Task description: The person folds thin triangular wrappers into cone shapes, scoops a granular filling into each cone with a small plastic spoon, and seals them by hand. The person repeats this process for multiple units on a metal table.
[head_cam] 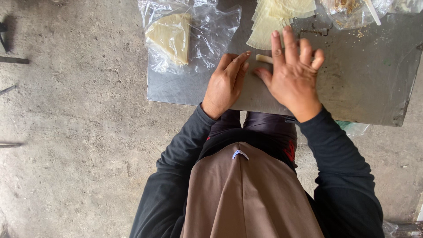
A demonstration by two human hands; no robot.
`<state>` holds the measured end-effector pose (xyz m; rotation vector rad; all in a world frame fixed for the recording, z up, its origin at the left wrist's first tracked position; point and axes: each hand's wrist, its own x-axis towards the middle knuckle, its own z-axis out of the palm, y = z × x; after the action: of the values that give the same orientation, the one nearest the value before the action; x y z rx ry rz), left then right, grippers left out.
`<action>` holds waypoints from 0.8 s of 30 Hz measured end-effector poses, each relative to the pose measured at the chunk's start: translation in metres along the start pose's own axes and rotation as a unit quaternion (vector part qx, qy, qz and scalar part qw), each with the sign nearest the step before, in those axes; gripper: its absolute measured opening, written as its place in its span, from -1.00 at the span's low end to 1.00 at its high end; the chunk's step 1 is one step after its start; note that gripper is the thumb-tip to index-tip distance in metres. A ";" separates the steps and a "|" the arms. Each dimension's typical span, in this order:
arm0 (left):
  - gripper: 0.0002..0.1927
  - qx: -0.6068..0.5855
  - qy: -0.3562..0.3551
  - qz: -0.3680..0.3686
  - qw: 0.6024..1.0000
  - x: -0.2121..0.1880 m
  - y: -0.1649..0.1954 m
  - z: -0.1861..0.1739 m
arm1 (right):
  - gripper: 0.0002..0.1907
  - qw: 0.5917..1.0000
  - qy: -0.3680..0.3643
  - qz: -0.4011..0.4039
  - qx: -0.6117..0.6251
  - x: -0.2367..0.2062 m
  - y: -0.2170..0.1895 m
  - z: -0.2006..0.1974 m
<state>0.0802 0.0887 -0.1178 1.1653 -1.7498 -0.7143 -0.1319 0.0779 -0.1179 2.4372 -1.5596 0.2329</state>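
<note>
step: small pastry roll point(264, 58) being rolled on metal tray point(370, 88) | left hand point(225, 83) flat, fingertips steadying | right hand point(293, 72) splayed flat, nothing clasped | next: even forward pressure judged needed

**Inspector:** State the clear room on the tray point(379, 88).

**Assistant:** Bare metal lies right of the right hand point(293, 72), out to the tray's right edge. A narrower bare strip runs along the near edge, left of the left hand point(225, 83).

**Inspector:** Obstacles?

**Assistant:** 3 along the far side. A plastic bag point(207, 35) with a wedge of sheets point(171, 36) fills the far left corner. The wrapper stack point(275, 20) sits just beyond the right hand's fingertips. A second bag point(350, 12) with crumbs blocks the far right.

**Inspector:** Between the hands?

**Assistant:** Only a narrow gap, closed at the far end by a small roll point(263, 58), which the right hand's fingers meet.
</note>
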 end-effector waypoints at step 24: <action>-0.73 0.217 -0.008 0.000 0.976 0.045 -0.016 0.018 | -0.83 0.848 0.307 0.268 0.339 -0.160 0.063 -0.036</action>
<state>0.0631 0.0410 -0.1227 1.4487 -1.9784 -0.3445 -0.2559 0.2025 -0.1182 1.8676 -1.9735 1.7275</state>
